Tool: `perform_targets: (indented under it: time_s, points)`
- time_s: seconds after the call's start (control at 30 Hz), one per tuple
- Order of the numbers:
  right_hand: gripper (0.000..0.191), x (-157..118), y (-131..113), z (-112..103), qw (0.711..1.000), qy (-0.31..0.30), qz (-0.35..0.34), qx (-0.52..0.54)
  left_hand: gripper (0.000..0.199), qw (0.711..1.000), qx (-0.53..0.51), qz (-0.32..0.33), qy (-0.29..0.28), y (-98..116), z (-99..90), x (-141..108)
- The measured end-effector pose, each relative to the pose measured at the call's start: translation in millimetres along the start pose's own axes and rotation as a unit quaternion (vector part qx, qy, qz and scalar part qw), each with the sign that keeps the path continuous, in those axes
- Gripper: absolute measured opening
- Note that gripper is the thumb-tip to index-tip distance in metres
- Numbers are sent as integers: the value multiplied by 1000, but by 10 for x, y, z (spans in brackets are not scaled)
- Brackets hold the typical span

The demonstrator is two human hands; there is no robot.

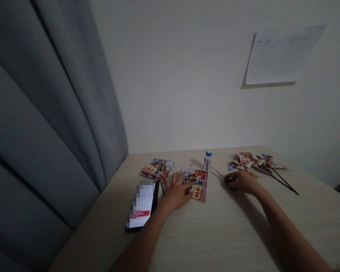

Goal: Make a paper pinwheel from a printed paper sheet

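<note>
My left hand [178, 190] lies with fingers spread on a colourful printed paper square [200, 183] that has a yellow price label. Scissors [219, 174] with black handles are in my right hand [240, 182], its fingers closed round the handles and the blades pointing left towards the paper. A white glue bottle [207, 162] with a blue cap stands just behind the paper's right corner. To the left of my left hand is a stack of similar printed squares [157, 169].
A phone [142, 206] with a lit screen lies left of my left forearm. Paper pinwheels [255, 162] on dark sticks lie at the back right of the table [209, 238]. A grey curtain [73, 94] hangs at the left, and a printed sheet [277, 58] is on the wall.
</note>
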State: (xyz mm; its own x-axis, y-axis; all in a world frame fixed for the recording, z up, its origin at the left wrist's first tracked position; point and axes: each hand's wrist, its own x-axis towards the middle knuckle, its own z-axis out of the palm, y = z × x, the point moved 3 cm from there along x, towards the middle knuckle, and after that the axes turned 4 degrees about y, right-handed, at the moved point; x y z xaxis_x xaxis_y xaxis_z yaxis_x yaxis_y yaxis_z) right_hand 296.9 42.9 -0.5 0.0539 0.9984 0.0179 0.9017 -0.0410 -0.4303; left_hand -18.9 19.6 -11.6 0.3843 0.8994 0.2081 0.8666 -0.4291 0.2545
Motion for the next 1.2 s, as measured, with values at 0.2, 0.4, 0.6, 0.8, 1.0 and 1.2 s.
perform_targets:
  time_s: [0.2,0.4,0.6,0.8,1.0,1.2]
  points:
    - [43,18,122,31,996,-65,-3,66,46,1000,-1,1,4,-19,5,2]
    - [43,-23,-48,11,994,-45,-51,87,43,1000,2,-11,9,-55,49,18]
    - [40,-34,-421,209,992,16,-82,89,46,1000,-6,-10,15,-40,79,33]
    - [38,-27,-590,434,990,63,-70,104,48,1000,-14,-8,14,-31,91,35]
    - [37,-53,-644,479,986,107,-59,117,45,1000,-7,-13,16,21,48,33]
    - [38,-42,-661,531,989,97,-55,97,44,1000,-9,-7,12,51,15,28]
